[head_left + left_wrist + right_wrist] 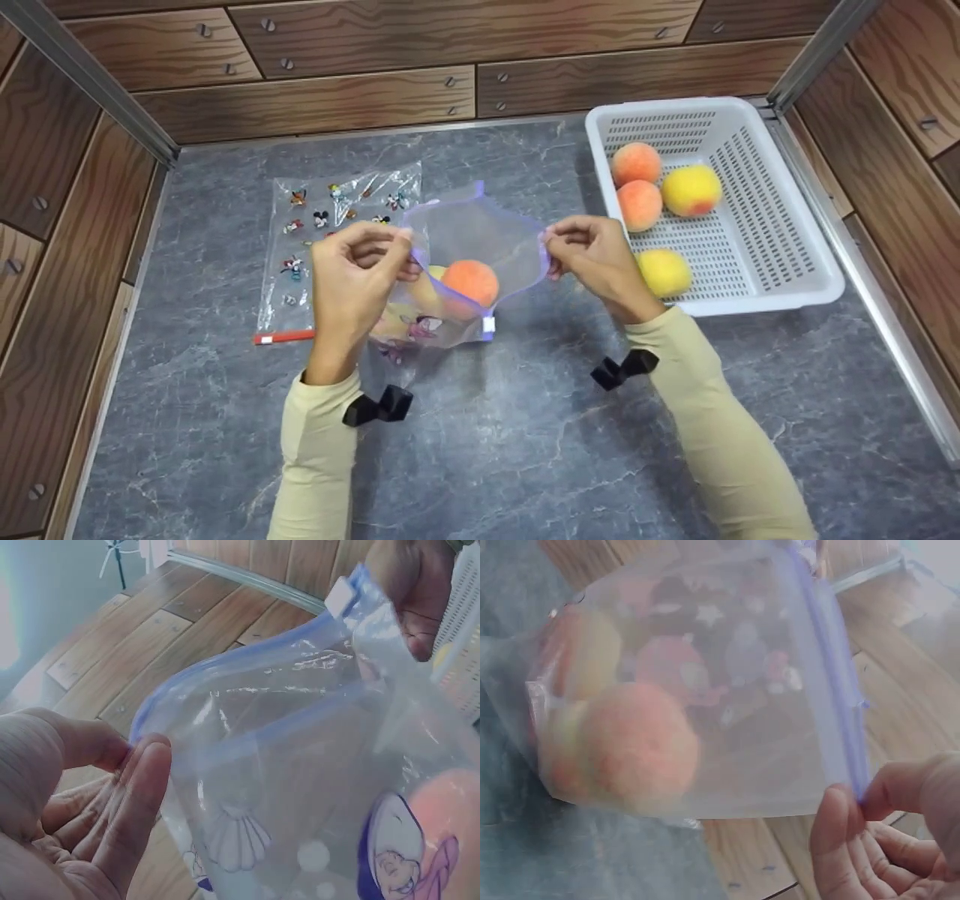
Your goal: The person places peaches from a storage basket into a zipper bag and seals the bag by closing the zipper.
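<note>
A clear zip bag (487,225) with a purple rim and printed cartoon figures is held with its mouth spread apart. My left hand (360,281) pinches the left side of the rim between thumb and fingers, as the left wrist view also shows. On the opposite side, my right hand (592,259) pinches the rim near a corner. Inside the bag lie an orange peach (471,282) and yellowish fruit beside it, partly hidden by the bag's front. A white slider (489,325) sits at the near end of the rim.
To the right stands a white slotted basket (795,247) with orange peaches (637,163) and yellow ones (691,191). Left of the bag, a flat clear bag (281,240) with small cartoon figures and a red slider strip (289,337) lies on the grey marbled surface. Wood-patterned walls surround it.
</note>
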The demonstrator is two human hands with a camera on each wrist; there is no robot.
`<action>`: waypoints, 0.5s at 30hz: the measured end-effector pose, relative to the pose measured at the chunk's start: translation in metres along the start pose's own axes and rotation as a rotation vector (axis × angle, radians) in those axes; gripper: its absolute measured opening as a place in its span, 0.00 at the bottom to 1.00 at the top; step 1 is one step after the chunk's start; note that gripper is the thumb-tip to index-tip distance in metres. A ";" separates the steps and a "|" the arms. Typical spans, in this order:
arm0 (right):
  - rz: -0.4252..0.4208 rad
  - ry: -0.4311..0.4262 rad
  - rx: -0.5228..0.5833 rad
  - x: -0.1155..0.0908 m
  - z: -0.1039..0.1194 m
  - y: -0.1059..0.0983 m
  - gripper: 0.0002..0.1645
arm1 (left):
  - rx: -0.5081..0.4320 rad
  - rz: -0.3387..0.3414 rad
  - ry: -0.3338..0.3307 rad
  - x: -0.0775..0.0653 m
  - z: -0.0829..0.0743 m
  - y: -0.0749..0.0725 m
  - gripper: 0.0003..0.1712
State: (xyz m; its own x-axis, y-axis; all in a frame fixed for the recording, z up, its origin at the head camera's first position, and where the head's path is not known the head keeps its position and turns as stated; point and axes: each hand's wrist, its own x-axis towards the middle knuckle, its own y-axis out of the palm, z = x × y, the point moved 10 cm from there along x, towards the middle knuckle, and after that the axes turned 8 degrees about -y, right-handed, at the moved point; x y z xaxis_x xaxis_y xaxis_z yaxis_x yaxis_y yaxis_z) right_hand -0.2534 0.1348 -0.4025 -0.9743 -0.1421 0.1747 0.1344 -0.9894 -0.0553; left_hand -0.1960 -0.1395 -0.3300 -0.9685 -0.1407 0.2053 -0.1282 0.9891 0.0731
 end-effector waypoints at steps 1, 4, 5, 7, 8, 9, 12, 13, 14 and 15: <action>0.000 -0.018 -0.005 0.002 0.005 0.001 0.07 | 0.006 -0.007 0.002 0.000 -0.002 -0.002 0.05; -0.007 -0.057 -0.016 0.007 0.018 0.003 0.06 | 0.023 -0.023 0.007 0.001 -0.006 -0.008 0.05; -0.015 -0.073 -0.017 0.008 0.023 0.002 0.05 | 0.027 -0.029 0.009 0.000 -0.007 -0.010 0.05; -0.034 -0.093 -0.009 0.011 0.031 0.000 0.05 | 0.036 -0.047 0.027 0.000 -0.011 -0.015 0.05; -0.036 -0.102 -0.008 0.012 0.034 -0.001 0.05 | 0.040 -0.055 0.042 -0.001 -0.015 -0.018 0.05; -0.035 -0.113 -0.011 0.013 0.038 -0.001 0.05 | 0.040 -0.065 0.051 -0.002 -0.019 -0.020 0.05; -0.021 -0.152 -0.035 0.013 0.049 -0.001 0.05 | 0.047 -0.086 0.094 -0.005 -0.030 -0.024 0.04; -0.013 -0.165 -0.046 0.014 0.051 0.000 0.05 | 0.044 -0.090 0.109 -0.005 -0.034 -0.025 0.04; -0.003 -0.179 -0.060 0.014 0.053 0.000 0.05 | 0.047 -0.094 0.121 -0.006 -0.037 -0.026 0.04; 0.008 -0.191 -0.074 0.015 0.054 0.001 0.05 | 0.051 -0.096 0.129 -0.007 -0.039 -0.026 0.05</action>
State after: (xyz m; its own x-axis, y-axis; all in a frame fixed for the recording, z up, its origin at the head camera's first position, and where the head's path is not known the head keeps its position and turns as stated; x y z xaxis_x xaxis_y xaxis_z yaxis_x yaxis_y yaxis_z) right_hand -0.2576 0.1299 -0.3469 -0.9204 -0.1599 0.3567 0.1213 -0.9843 -0.1283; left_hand -0.1779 -0.1655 -0.2954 -0.9163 -0.2363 0.3235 -0.2328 0.9712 0.0499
